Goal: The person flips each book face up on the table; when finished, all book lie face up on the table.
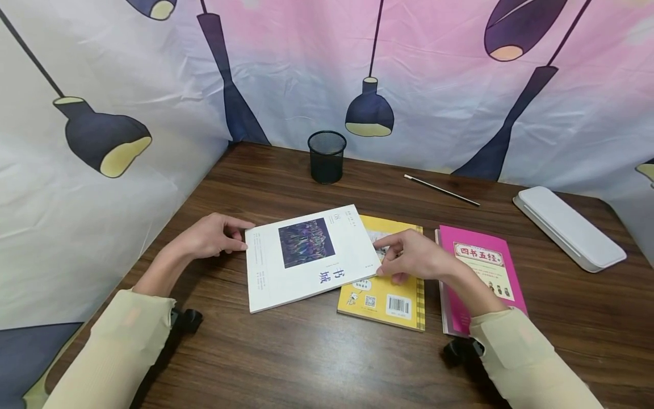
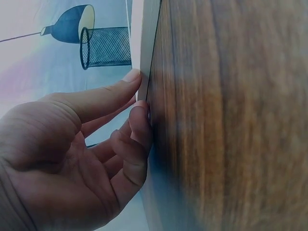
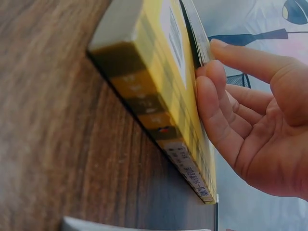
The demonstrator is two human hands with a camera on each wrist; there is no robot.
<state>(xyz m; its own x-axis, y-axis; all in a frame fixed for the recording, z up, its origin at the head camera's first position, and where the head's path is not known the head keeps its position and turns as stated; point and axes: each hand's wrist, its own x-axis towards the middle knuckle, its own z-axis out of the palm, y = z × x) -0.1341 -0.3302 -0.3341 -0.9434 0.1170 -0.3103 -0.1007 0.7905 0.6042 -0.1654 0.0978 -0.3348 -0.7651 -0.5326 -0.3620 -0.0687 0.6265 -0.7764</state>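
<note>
The left short edge of the white book, near its far corner, is pinched between thumb and curled index by the fingers of the left hand. Its right edge is pinched near the close corner by the right hand, whose lower fingers are rested against the yellow book. The white book is thus held between the two hands, cover up, with its right part overlapping the yellow one; whether it is fully raised off the worktop cannot be told.

It is judged to be light and thin, with a soft cover that could be bowed if the ends were pushed together, and rather smooth, so slipping is possible under a loose pinch. It is best taken by opposite short edges, as here, so that bending is shared evenly. Corners could be creased by hard pressure.

Beyond the right hand, the pink book is crossed over by the right forearm, so little room is left on that side. Room is judged to be widest on the near side. Farther back, the mesh cup and the pencil should be avoided; at the left, the worktop's edge is passed close by the left forearm.
</note>
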